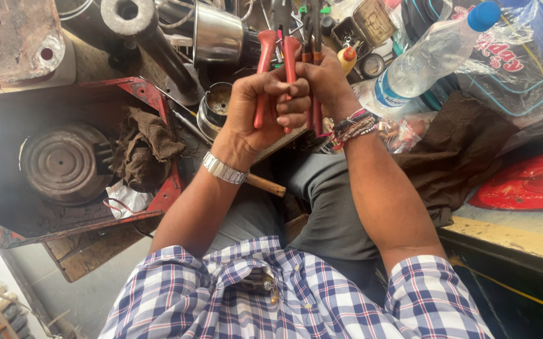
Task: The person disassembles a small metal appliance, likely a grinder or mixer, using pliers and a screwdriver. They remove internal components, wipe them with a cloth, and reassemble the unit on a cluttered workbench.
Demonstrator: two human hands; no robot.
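At far left a rusty metal housing (64,163) with a round ribbed disc in it sits inside a red-edged frame (152,94), and a brown rag (146,147) lies crumpled against its right side. Above it a thick steel tube (152,44) slants across the clutter, beside a polished metal cup (218,34).

In the middle, the left hand (262,110), a metal watch on its wrist, is closed around the red-handled pliers (277,69), its fingers wrapped tight on both handles. Touching it, the right hand (325,81), with woven bands at the wrist, is closed on a second pair of pliers with darker red handles (315,94). The two tools meet just above the knuckles; whatever small part sits between their tips is hidden in the clutter, so I cannot tell what they bite.

With two pliers working against each other, it looks best to keep the wrists braced together as they are, squeeze evenly, and turn in short moves so the tips do not slip.

Room is tight. The tube and cup crowd the tool tips from the upper left. To the right a clear plastic bottle with a blue cap (428,56) leans just beside the right wrist, over a dark brown cloth (460,150); a red plastic lid (529,182) lies near the bench's worn yellow edge (510,235). The freest space is toward the person's lap.
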